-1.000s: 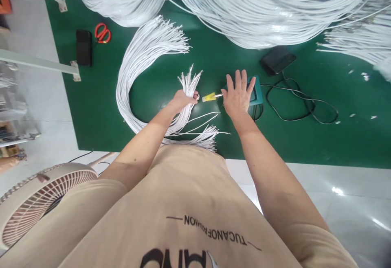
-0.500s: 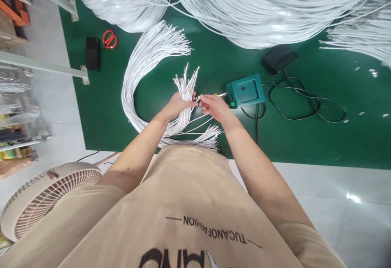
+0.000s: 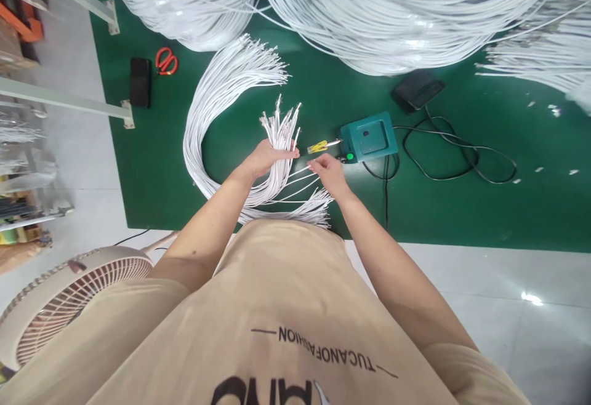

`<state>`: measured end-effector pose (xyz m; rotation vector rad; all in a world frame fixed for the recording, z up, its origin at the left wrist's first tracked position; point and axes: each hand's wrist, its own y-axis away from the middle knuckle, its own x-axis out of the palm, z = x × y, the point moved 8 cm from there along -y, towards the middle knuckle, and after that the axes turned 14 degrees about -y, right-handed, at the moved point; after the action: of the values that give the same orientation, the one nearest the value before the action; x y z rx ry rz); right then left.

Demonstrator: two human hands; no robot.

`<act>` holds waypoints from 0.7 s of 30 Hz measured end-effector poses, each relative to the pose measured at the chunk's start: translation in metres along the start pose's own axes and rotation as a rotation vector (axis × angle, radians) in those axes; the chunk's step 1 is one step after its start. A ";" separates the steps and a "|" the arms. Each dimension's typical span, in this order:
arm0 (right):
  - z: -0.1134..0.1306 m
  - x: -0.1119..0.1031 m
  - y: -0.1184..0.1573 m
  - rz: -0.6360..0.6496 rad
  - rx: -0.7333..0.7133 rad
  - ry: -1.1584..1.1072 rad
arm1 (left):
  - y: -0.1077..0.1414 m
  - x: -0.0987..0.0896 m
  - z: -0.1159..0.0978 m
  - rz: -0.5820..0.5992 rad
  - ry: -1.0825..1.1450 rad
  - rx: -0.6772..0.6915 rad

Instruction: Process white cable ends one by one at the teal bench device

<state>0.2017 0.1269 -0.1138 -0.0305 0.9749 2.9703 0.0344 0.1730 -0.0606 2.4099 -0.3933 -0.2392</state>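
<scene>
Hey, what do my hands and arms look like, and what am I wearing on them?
Your left hand and right hand are bare, with no gloves or watch visible. Short beige sleeves match your shirt, printed with dark lettering.

Both bare forearms reach from the near side toward the middle. The left hand (image 3: 272,157) closes in a grip, its thumb pointing right. To its right and slightly nearer, the right hand (image 3: 325,168) pinches thumb and fingertips together, pointing left; the hands stay apart.
</scene>
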 end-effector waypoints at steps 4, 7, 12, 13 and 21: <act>-0.025 -0.013 0.015 0.040 0.115 0.507 | 0.002 0.005 0.001 0.017 -0.010 -0.006; -0.004 -0.008 0.026 -0.002 -0.026 0.765 | 0.003 0.007 0.003 0.005 0.013 -0.021; 0.071 0.012 0.029 -0.062 -0.382 0.433 | 0.006 0.006 -0.003 -0.050 -0.044 0.052; 0.077 0.012 0.024 -0.051 -0.358 0.277 | 0.007 0.006 -0.004 -0.056 -0.061 0.066; 0.062 0.023 0.003 0.006 -0.014 -0.657 | 0.015 0.008 -0.009 -0.099 -0.136 0.114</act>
<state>0.1780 0.1614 -0.0631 0.8788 0.8434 2.6663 0.0414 0.1643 -0.0448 2.5366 -0.3574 -0.4368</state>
